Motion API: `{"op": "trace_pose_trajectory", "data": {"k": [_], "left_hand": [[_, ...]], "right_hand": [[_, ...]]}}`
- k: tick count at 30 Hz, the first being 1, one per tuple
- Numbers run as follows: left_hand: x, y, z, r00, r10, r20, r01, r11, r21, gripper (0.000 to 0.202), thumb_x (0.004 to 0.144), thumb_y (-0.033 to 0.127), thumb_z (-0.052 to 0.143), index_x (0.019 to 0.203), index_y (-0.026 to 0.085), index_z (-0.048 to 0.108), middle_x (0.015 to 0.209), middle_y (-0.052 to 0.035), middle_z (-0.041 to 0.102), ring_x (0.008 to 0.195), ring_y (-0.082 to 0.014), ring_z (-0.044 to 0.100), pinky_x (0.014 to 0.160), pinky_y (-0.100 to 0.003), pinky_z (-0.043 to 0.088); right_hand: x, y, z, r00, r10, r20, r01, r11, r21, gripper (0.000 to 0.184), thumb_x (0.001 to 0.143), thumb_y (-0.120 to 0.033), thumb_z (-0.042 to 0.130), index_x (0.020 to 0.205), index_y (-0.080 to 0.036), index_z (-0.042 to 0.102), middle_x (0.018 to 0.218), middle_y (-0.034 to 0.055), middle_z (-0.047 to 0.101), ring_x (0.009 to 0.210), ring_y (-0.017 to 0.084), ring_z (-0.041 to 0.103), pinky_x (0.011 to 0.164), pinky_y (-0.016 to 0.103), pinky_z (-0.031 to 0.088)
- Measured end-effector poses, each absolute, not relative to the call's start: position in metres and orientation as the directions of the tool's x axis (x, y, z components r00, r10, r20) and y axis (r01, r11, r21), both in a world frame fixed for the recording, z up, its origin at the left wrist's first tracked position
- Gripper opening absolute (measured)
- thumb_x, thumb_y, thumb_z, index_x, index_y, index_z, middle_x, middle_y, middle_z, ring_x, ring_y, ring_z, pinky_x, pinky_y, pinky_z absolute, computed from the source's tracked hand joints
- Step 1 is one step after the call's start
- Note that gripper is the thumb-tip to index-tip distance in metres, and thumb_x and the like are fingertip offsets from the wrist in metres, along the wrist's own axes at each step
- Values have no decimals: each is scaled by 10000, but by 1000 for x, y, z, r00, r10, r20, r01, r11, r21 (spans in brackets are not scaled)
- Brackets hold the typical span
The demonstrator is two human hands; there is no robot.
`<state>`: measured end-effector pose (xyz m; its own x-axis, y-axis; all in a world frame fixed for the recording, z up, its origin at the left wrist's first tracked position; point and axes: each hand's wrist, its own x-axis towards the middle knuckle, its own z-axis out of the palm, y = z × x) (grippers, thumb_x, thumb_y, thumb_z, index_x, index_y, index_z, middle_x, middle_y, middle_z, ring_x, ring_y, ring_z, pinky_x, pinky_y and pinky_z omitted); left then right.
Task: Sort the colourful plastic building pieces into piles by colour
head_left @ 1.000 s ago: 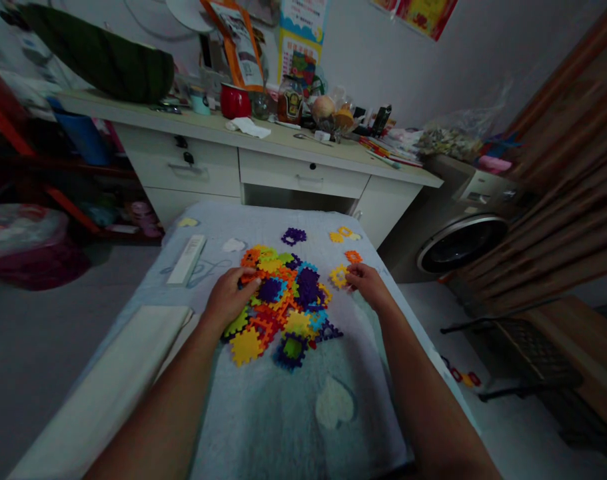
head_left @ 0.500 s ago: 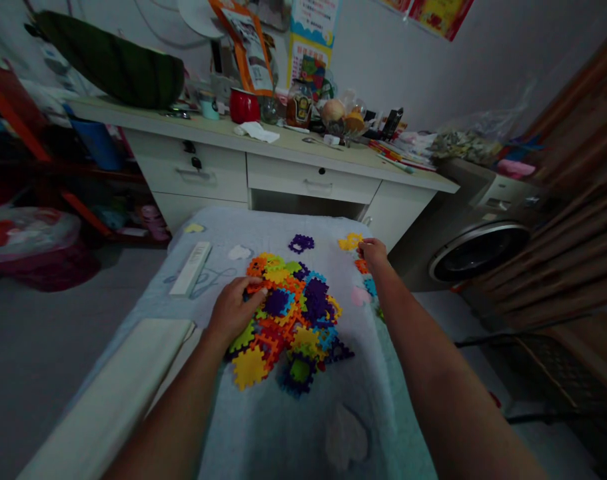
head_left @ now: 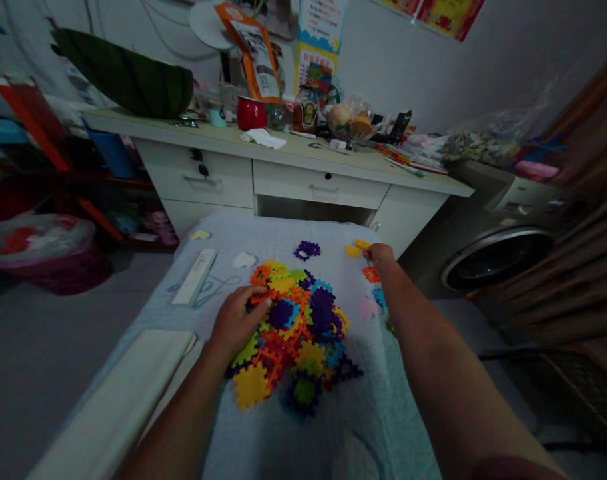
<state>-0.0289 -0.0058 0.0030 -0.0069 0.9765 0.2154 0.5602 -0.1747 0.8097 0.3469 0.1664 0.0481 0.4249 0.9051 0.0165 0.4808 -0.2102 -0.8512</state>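
Observation:
A heap of colourful toothed plastic building pieces (head_left: 310, 353) lies on the cloth-covered table. At its left side my left hand (head_left: 239, 321) rests on the heap, thumb and fingers a little apart, near orange pieces and a dark purple square piece (head_left: 280, 313). My right hand (head_left: 382, 256) reaches to the far right edge, its fingers closed at a yellow toothed piece (head_left: 362, 245); the fingertips are partly hidden. Just below it lie an orange piece (head_left: 371, 275) and a blue piece (head_left: 380, 297), partly covered by the arm. One purple piece (head_left: 307, 250) sits apart beyond the heap.
A white narrow box (head_left: 194, 277) lies on the left of the table cloth (head_left: 383, 373). Close to my left forearm is a long pale flat object (head_left: 128, 393). Behind stands a cluttered white cabinet (head_left: 313, 177), with a washing machine (head_left: 493, 227) at right and a bin (head_left: 48, 267) at left.
My right hand stays by the yellow pieces, its fingers shifted slightly. My left hand keeps its place on the heap. The whole view has moved a little.

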Motion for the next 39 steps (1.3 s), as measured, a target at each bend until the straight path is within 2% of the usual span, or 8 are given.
{"op": "trace_pose_trajectory", "data": {"k": [4,7,11,15,19,24,31,39], "left_hand": [[-28,-6,4,-11,975,221,568,-176,804,385,819,524,561,1020,218,681,1128,-74,681,1090,-271,612,993,-438,447],[-28,-5,4,-9,972,237,574,-189,797,368,823,512,562,1023,227,680,1119,-65,682,1083,-264,615,980,-423,455],[-28,-5,4,-1,969,246,581,-199,789,357,828,507,561,1015,230,685,1099,-63,682,1063,-255,621,953,-406,469],[-28,-6,4,0,969,246,580,-201,790,360,829,502,562,1022,225,685,1101,-69,679,1062,-253,619,956,-409,467],[-28,-7,4,-7,969,247,570,-199,797,356,826,501,559,1013,226,687,1092,-68,685,1058,-253,623,969,-412,463],[-28,-6,4,-13,970,243,579,-191,793,353,823,501,567,1011,227,687,1102,-66,687,1062,-255,623,967,-418,464],[-27,-7,5,-19,969,245,570,-191,799,331,828,476,573,1018,231,689,1120,-62,685,1084,-254,617,977,-416,461],[-26,-7,5,-15,966,259,574,-204,793,330,828,480,573,1011,230,687,1114,-61,685,1081,-259,616,983,-428,454]], "right_hand": [[347,154,49,497,868,9,398,-218,-891,229,850,-275,674,1055,-173,660,1009,88,667,896,197,651,719,308,556],[339,143,45,539,842,12,329,-197,-923,152,767,-190,667,917,-212,650,770,39,636,726,164,644,557,233,511],[319,126,39,519,855,-4,227,-142,-964,168,755,-202,610,921,-207,588,782,25,641,689,136,641,569,226,523],[297,104,36,307,951,-34,112,-72,-991,205,736,-244,614,932,-187,595,866,38,683,711,126,647,618,232,513],[280,88,40,-42,999,16,382,31,-924,217,709,-275,670,899,-171,676,849,24,696,758,134,624,687,249,486],[266,81,48,-334,939,-76,611,155,-777,147,712,-198,667,850,-176,713,811,5,700,768,146,609,741,270,468],[254,80,42,-365,928,-76,766,252,-592,209,677,-66,602,823,-175,704,678,-24,618,655,123,533,644,238,397],[258,79,42,-320,943,-90,719,180,-671,167,627,-50,601,743,-169,621,664,-44,575,625,99,502,583,212,364]]}}
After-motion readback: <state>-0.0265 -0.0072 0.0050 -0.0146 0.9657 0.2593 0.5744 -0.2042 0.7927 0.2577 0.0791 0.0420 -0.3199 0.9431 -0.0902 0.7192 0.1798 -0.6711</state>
